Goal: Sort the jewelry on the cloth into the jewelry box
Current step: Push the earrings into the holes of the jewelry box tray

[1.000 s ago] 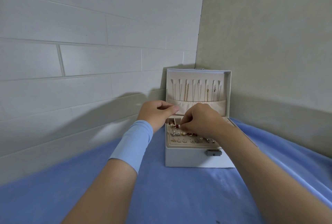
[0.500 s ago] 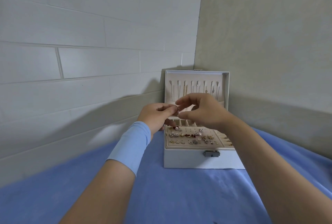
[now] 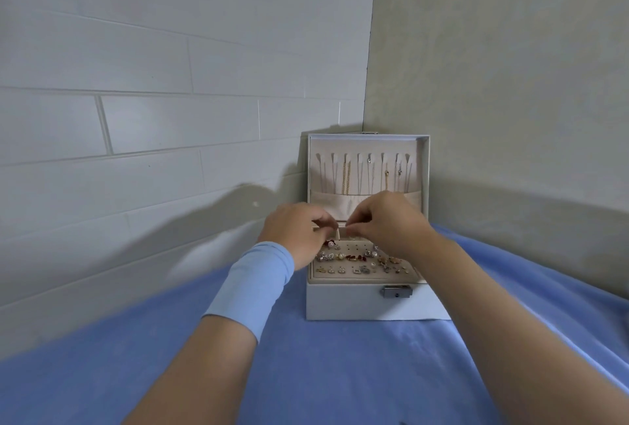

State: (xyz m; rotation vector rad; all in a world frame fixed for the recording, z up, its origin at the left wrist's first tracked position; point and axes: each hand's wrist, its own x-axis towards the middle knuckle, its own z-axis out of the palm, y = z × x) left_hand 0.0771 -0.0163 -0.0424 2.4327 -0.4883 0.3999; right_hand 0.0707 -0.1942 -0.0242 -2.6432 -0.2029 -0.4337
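Observation:
A white jewelry box (image 3: 350, 303) stands open on the blue cloth (image 3: 323, 366). Its raised lid (image 3: 423, 166) carries several hanging necklaces (image 3: 346, 176). Several earrings (image 3: 354, 259) sit on the beige tray in front. My left hand (image 3: 294, 234), a light blue cuff on its wrist, and my right hand (image 3: 391, 220) meet over the back of the tray. Both have curled fingertips pinched together on a small jewelry piece (image 3: 343, 229), too tiny to make out. The hands hide the rear compartments.
The box sits in a corner, with a white tiled wall (image 3: 153, 125) on the left and a beige wall (image 3: 510, 84) behind and to the right. A metal latch (image 3: 396, 292) is on the box front. Blue cloth spreads in front of the box.
Both hands have dropped from in front of the lid to just above the back of the tray, still pinched together. The camera view has shifted slightly.

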